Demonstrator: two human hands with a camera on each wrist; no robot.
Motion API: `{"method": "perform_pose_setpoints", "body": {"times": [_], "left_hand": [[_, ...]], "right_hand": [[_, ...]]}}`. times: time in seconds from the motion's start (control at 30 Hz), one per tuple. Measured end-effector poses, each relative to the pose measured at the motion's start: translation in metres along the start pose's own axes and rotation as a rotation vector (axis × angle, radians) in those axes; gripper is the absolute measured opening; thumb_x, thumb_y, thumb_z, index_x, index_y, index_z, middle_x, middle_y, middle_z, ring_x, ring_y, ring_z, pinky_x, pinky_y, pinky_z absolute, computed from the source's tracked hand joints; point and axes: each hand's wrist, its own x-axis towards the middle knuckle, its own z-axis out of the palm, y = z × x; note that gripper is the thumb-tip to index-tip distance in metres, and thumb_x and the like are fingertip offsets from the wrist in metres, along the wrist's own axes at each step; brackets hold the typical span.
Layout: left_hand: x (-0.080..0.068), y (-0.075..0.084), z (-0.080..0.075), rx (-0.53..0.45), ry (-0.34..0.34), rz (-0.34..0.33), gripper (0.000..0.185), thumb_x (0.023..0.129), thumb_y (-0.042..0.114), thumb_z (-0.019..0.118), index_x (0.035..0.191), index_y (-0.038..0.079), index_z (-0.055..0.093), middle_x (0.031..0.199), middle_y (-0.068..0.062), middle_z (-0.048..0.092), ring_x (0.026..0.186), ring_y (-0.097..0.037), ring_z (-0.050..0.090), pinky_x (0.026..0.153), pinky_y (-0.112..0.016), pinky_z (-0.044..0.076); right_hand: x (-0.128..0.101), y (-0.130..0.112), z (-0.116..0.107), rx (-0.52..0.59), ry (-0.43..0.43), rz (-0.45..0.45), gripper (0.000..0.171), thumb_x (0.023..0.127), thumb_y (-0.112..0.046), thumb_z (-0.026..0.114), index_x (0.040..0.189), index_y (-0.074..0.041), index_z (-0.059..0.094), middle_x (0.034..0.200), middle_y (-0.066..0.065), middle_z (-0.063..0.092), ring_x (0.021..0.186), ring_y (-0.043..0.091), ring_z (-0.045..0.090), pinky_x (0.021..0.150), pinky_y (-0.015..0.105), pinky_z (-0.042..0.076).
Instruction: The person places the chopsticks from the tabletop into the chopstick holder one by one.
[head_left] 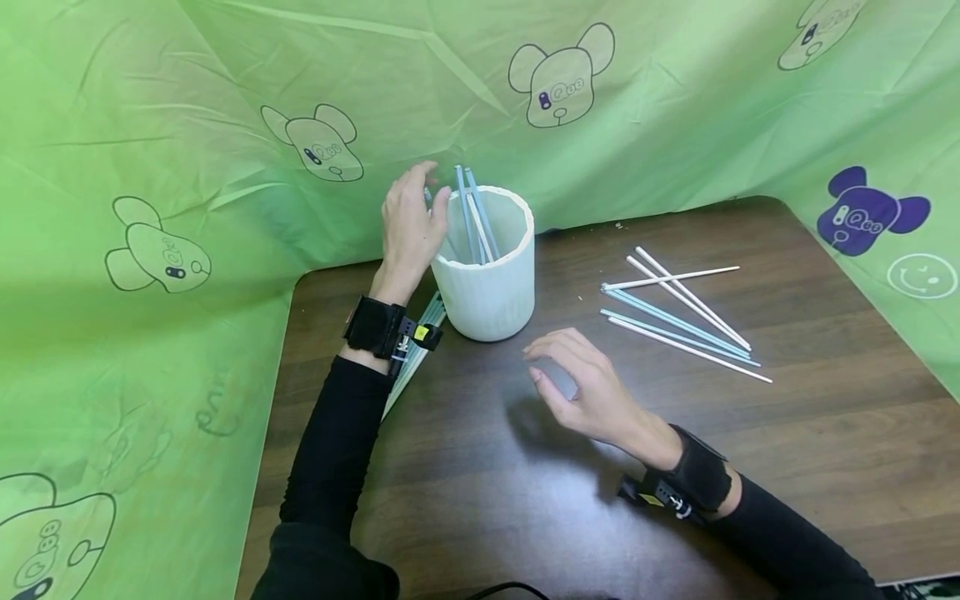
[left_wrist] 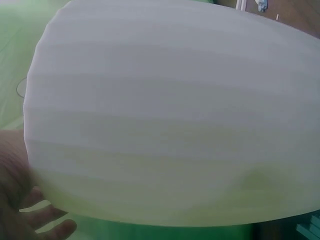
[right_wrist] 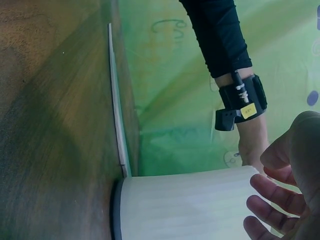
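A white, slightly ribbed cylindrical container (head_left: 486, 304) stands upright on the table, with several thin blue and white sticks (head_left: 480, 225) leaning inside it. My left hand (head_left: 408, 221) is at the container's left rim, thumb and forefinger apart. A small blue tip shows between them; whether they touch it is unclear. In the left wrist view the container wall (left_wrist: 170, 110) fills most of the picture, with loosely bent fingers (left_wrist: 42, 217) beside it. My right hand (head_left: 588, 387) hovers in front of the container to the right, fingers loosely curved and holding nothing.
Several loose white and blue sticks (head_left: 682, 312) lie on the brown table (head_left: 825, 433), right of the container. More pale green-blue sticks (head_left: 412, 362) lie partly under the left wrist. A green printed cloth (head_left: 450, 83) hangs behind and at the sides.
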Motion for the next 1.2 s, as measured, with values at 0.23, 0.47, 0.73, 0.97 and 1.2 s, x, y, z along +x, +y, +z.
{"method": "perform_pose_setpoints", "body": {"times": [0.23, 0.47, 0.73, 0.97, 1.2], "left_hand": [[-0.005, -0.001, -0.004, -0.018, 0.032, 0.037, 0.037, 0.098, 0.023, 0.06, 0.13, 0.004, 0.058, 0.12, -0.014, 0.067, 0.11, -0.033, 0.06, 0.095, -0.04, 0.046], [-0.016, 0.006, -0.01, -0.016, 0.087, 0.114, 0.031, 0.098, 0.022, 0.061, 0.122, 0.001, 0.063, 0.116, -0.015, 0.068, 0.107, -0.034, 0.061, 0.094, -0.039, 0.048], [-0.029, 0.018, -0.018, -0.005, 0.16, 0.267, 0.027, 0.096, 0.017, 0.062, 0.114, -0.002, 0.066, 0.106, -0.018, 0.07, 0.098, -0.033, 0.063, 0.086, -0.041, 0.049], [-0.053, 0.027, -0.026, -0.004, 0.209, 0.356, 0.023, 0.097, 0.016, 0.061, 0.109, -0.002, 0.067, 0.101, -0.016, 0.071, 0.091, -0.032, 0.063, 0.078, -0.042, 0.048], [-0.083, 0.038, -0.026, -0.053, 0.214, 0.494, 0.016, 0.095, 0.011, 0.06, 0.101, -0.001, 0.068, 0.094, -0.014, 0.072, 0.086, -0.028, 0.064, 0.077, -0.036, 0.049]], "right_hand": [[0.003, 0.001, -0.002, -0.001, 0.007, 0.019, 0.018, 0.085, -0.005, 0.065, 0.102, -0.004, 0.07, 0.105, 0.008, 0.07, 0.102, 0.022, 0.062, 0.094, 0.027, 0.046], [0.009, 0.005, -0.015, -0.026, 0.046, 0.023, 0.018, 0.086, -0.005, 0.065, 0.103, 0.0, 0.069, 0.105, 0.01, 0.07, 0.101, 0.025, 0.062, 0.097, 0.027, 0.045], [0.016, 0.018, -0.036, -0.083, 0.113, 0.039, 0.021, 0.087, -0.008, 0.063, 0.105, 0.002, 0.069, 0.107, 0.013, 0.071, 0.102, 0.029, 0.062, 0.099, 0.028, 0.044], [0.026, 0.042, -0.068, -0.171, 0.226, 0.076, 0.024, 0.088, -0.009, 0.063, 0.106, 0.005, 0.069, 0.102, 0.017, 0.071, 0.094, 0.032, 0.06, 0.092, 0.021, 0.042], [0.035, 0.069, -0.102, -0.296, 0.243, 0.182, 0.019, 0.086, 0.0, 0.066, 0.104, 0.003, 0.07, 0.099, 0.018, 0.07, 0.091, 0.033, 0.058, 0.086, 0.017, 0.037]]}}
